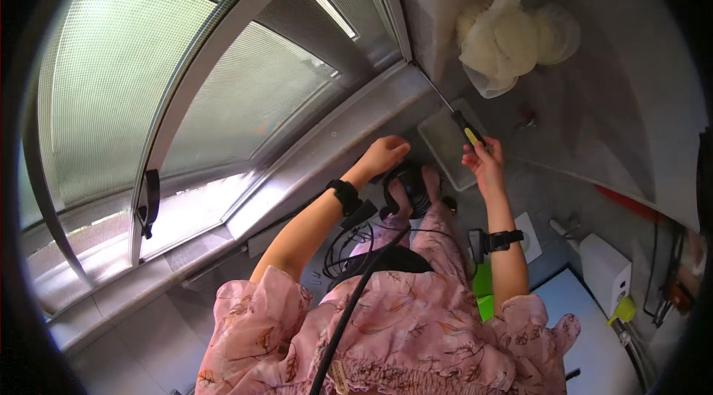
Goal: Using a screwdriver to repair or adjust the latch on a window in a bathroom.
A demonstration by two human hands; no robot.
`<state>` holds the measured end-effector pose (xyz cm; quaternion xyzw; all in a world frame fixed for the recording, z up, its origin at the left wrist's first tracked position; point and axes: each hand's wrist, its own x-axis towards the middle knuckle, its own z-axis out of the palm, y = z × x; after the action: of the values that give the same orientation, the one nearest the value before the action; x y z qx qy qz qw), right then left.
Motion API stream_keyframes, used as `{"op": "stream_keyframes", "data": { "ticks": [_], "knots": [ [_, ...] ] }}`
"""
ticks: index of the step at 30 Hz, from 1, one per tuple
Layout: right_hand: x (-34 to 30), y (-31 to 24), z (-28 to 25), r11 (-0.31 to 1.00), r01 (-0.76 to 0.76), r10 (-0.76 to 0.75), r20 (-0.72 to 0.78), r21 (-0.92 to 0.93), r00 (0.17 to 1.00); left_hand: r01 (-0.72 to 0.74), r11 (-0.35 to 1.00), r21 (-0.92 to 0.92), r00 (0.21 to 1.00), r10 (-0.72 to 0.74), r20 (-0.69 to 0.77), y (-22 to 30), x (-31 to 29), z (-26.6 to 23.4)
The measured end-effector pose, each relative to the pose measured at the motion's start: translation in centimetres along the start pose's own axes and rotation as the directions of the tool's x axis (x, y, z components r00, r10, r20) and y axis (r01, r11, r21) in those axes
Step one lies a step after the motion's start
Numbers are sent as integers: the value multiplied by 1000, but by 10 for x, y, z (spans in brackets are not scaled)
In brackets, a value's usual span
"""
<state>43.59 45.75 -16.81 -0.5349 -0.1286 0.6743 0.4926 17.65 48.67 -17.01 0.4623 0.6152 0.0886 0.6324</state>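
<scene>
The right hand (486, 163) is closed around the handle of the screwdriver (466, 125). Ahead of this grip, the shaft points to the lower corner of the window frame (391, 5); contact is unclear. Left of the grip, the left hand (385, 154) curls, maybe empty, I cannot tell. Work seems underway; the remaining part is not visible.

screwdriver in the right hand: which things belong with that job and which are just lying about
Seems to belong:
- screwdriver, in the right hand
- window frame corner, apparently by its tip

Likely just about:
- pale mesh puffs, hanging
- bright green object
</scene>
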Motion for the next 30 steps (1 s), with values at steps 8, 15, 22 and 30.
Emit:
{"op": "stream_keyframes", "data": {
  "ticks": [8,15,22,30],
  "knots": [
    [1,10,0,999,4,-4,-2,44,1000,95,815,-572,989,-10,150,56,47,15],
    [7,17,-4,998,10,-11,10,57,1000,117,770,-628,974,34,223,68,79,45],
    [9,21,-8,996,0,0,5,91,1000,62,659,-749,987,69,143,71,87,62],
    [5,24,-4,999,37,-37,16,-1,999,2,624,-781,995,74,61,73,76,66]
  ]
}}
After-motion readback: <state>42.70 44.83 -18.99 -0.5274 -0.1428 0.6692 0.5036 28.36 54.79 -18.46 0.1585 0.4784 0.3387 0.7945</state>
